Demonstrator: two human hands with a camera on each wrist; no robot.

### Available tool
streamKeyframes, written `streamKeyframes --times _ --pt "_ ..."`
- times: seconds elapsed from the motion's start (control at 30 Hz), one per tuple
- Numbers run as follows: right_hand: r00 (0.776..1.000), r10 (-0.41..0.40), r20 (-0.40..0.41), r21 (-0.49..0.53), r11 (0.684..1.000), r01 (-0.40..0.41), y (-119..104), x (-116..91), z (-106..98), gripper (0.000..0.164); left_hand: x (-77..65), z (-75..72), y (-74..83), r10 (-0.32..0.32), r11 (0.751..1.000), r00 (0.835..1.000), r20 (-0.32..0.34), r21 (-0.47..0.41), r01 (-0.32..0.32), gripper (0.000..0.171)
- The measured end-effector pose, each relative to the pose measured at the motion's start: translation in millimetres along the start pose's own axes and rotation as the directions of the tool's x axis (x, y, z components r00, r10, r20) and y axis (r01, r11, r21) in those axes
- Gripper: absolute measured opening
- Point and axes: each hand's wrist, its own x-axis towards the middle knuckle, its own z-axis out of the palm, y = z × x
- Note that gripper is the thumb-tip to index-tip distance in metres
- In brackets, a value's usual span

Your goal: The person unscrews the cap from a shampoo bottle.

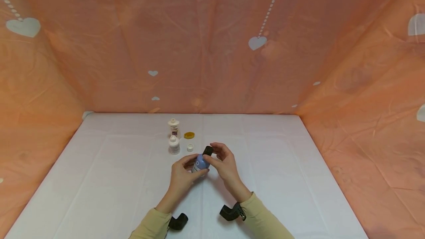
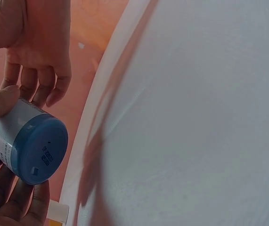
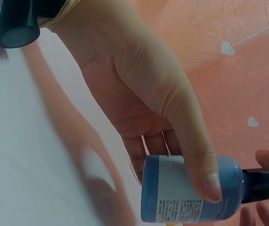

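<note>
My left hand [image 1: 180, 178] grips a small blue bottle [image 1: 200, 163] with a white printed label, thumb across the label and fingers round the far side. The bottle is tilted above the white table, its black cap [image 1: 208, 150] pointing up and to the right. At that cap is my right hand [image 1: 227, 165], thumb on one side and fingers on the other. In the right wrist view the cap [image 3: 260, 185] sits on the bottle's neck between the right thumb and fingertips. The blue base [image 2: 42, 150] faces the left wrist camera.
Two white bottles [image 1: 174, 145] without caps stand beyond the hands, one behind the other. Right of them lie a yellow lid [image 1: 189, 135] and a small white cap [image 1: 190, 147]. Orange sheeting [image 1: 199, 54] with hearts surrounds the white table [image 1: 109, 180]. Black devices [image 1: 178, 222] are strapped at both wrists.
</note>
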Motion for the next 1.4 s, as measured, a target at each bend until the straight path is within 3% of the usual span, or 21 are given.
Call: streamKeyframes --times 0.17,0.3,0.5,0.57,0.67,0.77,1.0,1.4 --pt "0.999 0.024 -0.048 -0.011 1.0 -0.025 2.1 2.6 2.5 0.043 -0.9 1.7 3.7 -0.016 1.0 1.0 0.004 -0.007 0.016 0.053" --pt "0.995 0.025 -0.094 -0.007 1.0 -0.026 17.8 8.5 3.0 0.041 -3.8 1.5 19.7 -0.015 1.0 1.0 0.008 -0.004 0.015 0.053" --pt "0.995 0.015 -0.097 -0.01 1.0 -0.016 3.0 4.5 7.2 0.036 -5.3 0.9 28.4 0.011 1.0 1.0 0.006 0.021 -0.011 0.051" --pt "0.996 0.023 -0.09 -0.017 1.0 -0.025 -2.1 3.1 7.9 0.034 -7.4 0.0 39.7 0.005 1.0 1.0 0.012 0.024 -0.005 0.051" --pt "0.996 0.031 -0.083 -0.035 0.999 -0.034 -3.0 2.5 7.8 0.033 -7.5 -0.6 41.4 -0.006 1.0 1.0 0.016 0.024 0.006 0.05" --pt "0.997 0.031 -0.072 -0.052 0.998 -0.035 -3.5 2.1 6.9 0.033 -7.2 -0.9 38.5 -0.001 1.0 1.0 0.016 0.023 0.001 0.05" --pt "1.0 0.004 -0.03 -0.056 0.998 -0.005 -4.7 -0.5 3.5 0.033 -1.1 1.4 3.6 -0.012 1.0 1.0 -0.002 0.015 0.012 0.053" --pt "1.0 -0.012 0.027 -0.012 1.0 0.012 -2.6 -0.9 -0.5 0.038 -0.7 -0.6 0.6 0.012 1.0 1.0 -0.008 0.027 -0.011 0.053"
